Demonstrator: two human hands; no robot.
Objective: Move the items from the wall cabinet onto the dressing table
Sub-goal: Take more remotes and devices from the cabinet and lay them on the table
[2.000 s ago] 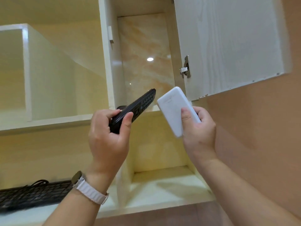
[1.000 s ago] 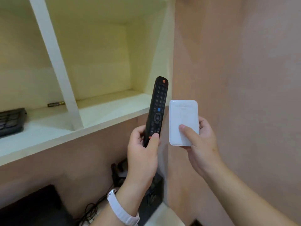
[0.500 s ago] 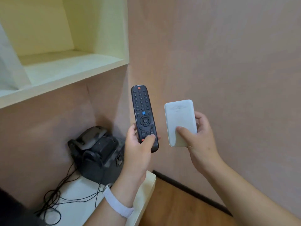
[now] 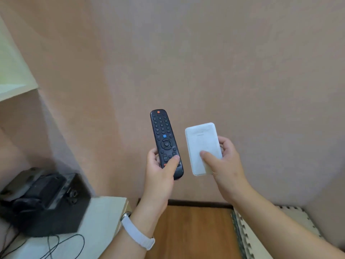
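Note:
My left hand (image 4: 160, 174) grips the lower end of a black remote control (image 4: 164, 139), which stands upright with its buttons facing me. Beside it, my right hand (image 4: 224, 165) holds a white power bank (image 4: 201, 144), thumb across its face and fingers behind it. Both are held in the air in front of a pinkish wall. Only the corner of the wall cabinet (image 4: 13, 85) shows at the far left. A white tabletop (image 4: 100, 212) lies below my left arm.
A black device (image 4: 43, 200) with trailing black cables (image 4: 65, 243) sits on the white tabletop at the lower left. Wooden floor (image 4: 196, 230) shows between my arms, and a pale foam mat with a toothed edge (image 4: 240, 230) lies at the lower right.
The view has swung right and down from the open cabinet to the bare wall and floor. Both hands have come down and away from the cabinet, still holding the remote and the power bank.

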